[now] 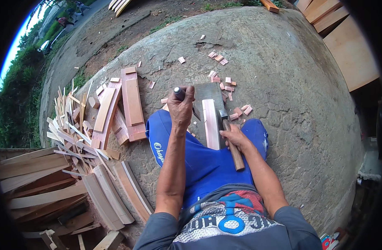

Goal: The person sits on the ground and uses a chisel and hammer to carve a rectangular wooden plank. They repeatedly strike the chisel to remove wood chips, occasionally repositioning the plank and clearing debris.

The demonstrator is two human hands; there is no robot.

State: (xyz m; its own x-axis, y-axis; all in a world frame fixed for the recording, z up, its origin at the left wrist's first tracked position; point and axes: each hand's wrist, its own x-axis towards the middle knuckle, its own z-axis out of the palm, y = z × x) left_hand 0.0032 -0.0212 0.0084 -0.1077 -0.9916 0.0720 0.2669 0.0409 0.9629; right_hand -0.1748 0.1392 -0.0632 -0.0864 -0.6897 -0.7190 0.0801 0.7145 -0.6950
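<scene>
My left hand (181, 109) is wrapped round the dark handle of a chisel (179, 93). The chisel is tilted, its blade pointing down beside a pale pinkish wood strip (210, 118). That strip lies lengthwise between my knees on a weathered grey board (207, 89). My right hand (235, 137) grips a hammer (237, 160) by its wooden handle. The hammer's metal head is just right of the strip; whether the two touch I cannot tell. Small pink wood chips (229, 88) are scattered beyond and beside the board.
Shaped planks (133, 102) lie stacked left of my knee, beside a heap of thin offcuts (74, 121). More long boards (101, 200) and a timber pile (41, 183) are at lower left. Large wooden panels (351, 54) lean at far right. The ground is rough concrete (299, 108).
</scene>
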